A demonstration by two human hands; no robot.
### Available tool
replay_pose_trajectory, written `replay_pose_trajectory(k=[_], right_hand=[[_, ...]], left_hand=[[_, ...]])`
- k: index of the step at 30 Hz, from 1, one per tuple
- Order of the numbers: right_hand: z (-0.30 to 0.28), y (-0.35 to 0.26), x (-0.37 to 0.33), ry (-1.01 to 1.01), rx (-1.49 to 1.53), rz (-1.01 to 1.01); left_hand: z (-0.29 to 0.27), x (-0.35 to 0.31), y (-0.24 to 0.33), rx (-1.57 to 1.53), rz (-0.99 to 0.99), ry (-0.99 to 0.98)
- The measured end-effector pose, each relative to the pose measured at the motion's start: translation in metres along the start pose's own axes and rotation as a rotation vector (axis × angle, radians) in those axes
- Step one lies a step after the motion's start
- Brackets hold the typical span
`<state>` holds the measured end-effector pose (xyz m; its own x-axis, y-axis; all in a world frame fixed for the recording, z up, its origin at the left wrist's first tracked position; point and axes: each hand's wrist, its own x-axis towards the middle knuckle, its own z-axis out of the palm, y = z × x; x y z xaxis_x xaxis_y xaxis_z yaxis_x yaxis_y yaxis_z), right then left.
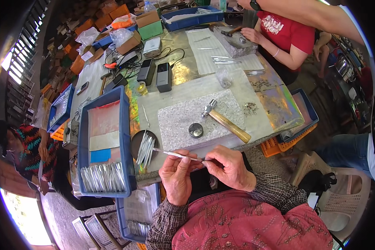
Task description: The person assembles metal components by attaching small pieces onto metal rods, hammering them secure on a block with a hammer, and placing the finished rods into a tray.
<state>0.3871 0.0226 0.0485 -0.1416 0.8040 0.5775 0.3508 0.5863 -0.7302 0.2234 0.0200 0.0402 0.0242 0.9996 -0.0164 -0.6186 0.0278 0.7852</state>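
Observation:
A slim silver metal rod [171,153] lies across my two hands, just over the front edge of the table. My left hand [177,177] grips its middle between thumb and fingers. At the rod's right end my right hand [231,166] is closed in a pinch; the fingers hide whatever small piece may be there. Beyond them, a hammer [228,123] with a wooden handle rests on a speckled stone slab [175,118], beside a round metal block [196,130]. Left of the slab, a dark round dish [136,141] holds several similar rods [146,148].
A deep blue tray [83,137] full of rods stands at left. Small metal pins [250,108] lie right of the slab. Black boxes [163,77] with cables sit farther back. Across the table, a person in a red shirt [285,33] works at another stone block [237,48].

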Motion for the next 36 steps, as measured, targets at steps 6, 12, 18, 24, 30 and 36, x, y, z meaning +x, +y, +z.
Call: replay_pose_trajectory(k=[6,12,18,24,30,36], right_hand=[[0.008,0.005,0.001,0.012,-0.067,-0.012],[0.01,0.012,0.005,0.023,-0.109,-0.012],[0.005,0.016,0.01,-0.008,-0.141,-0.016],[0.002,0.018,0.015,-0.039,-0.139,-0.011],[0.002,0.013,0.017,-0.08,-0.197,0.044],[0.006,0.014,0.013,-0.08,-0.156,0.027]], left_hand=[[-0.003,0.006,-0.003,0.054,-0.004,0.006],[0.003,0.015,-0.002,0.105,0.018,0.014],[0.004,0.024,-0.004,0.12,-0.003,0.003],[0.002,0.029,-0.005,0.114,-0.011,-0.034],[-0.002,0.032,-0.016,0.089,0.037,-0.069],[-0.01,0.03,-0.024,0.084,0.039,-0.081]])
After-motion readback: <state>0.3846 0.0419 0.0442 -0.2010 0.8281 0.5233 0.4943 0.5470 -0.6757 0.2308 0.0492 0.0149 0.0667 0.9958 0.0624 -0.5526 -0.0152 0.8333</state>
